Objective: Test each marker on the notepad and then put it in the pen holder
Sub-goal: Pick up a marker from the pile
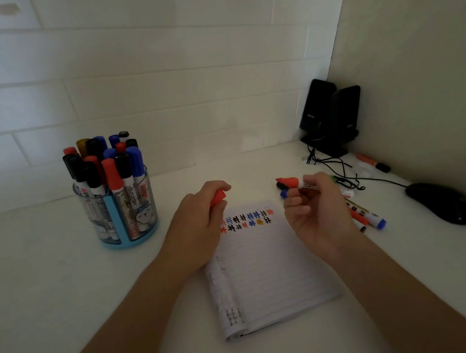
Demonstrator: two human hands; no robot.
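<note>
A lined notepad lies on the white desk, with two rows of red, black, blue and yellow hash marks near its top. My right hand holds an uncapped red marker, tip pointing left, above the pad's upper right corner. My left hand grips the red cap over the pad's upper left corner. The clear and blue pen holder, at the left, is packed with several capped markers.
Several loose markers lie to the right of the pad, partly hidden by my right hand. A black mouse and its cable sit further right. Black speakers and an orange marker are in the back right corner by the walls.
</note>
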